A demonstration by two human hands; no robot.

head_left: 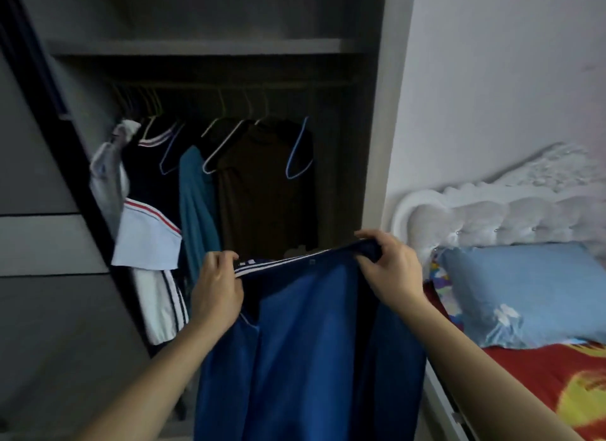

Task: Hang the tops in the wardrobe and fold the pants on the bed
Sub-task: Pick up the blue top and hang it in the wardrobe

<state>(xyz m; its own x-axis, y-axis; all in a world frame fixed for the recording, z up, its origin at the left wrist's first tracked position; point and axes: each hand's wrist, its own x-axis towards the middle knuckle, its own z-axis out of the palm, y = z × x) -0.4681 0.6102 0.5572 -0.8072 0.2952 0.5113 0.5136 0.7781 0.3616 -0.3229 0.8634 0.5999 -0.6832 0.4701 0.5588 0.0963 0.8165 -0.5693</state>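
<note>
I hold a shiny blue garment (pixel 305 348) with a white-striped top edge stretched out in front of the open wardrobe (pixel 210 47). My left hand (pixel 216 293) grips its top edge on the left. My right hand (pixel 390 266) grips the same edge on the right, slightly higher. The cloth hangs straight down between my forearms, its lower part out of view. Whether it is a top or pants I cannot tell. Inside the wardrobe a brown top (pixel 265 191), a teal top (pixel 196 204) and a navy and white top (pixel 147 217) hang on the rail.
Empty blue hangers (pixel 300 155) hang on the rail beside the brown top. The bed (pixel 541 381) with a red patterned sheet, a light blue pillow (pixel 531 293) and a white tufted headboard (pixel 492 211) stands at right. A dark sliding door (pixel 42 243) frames the left.
</note>
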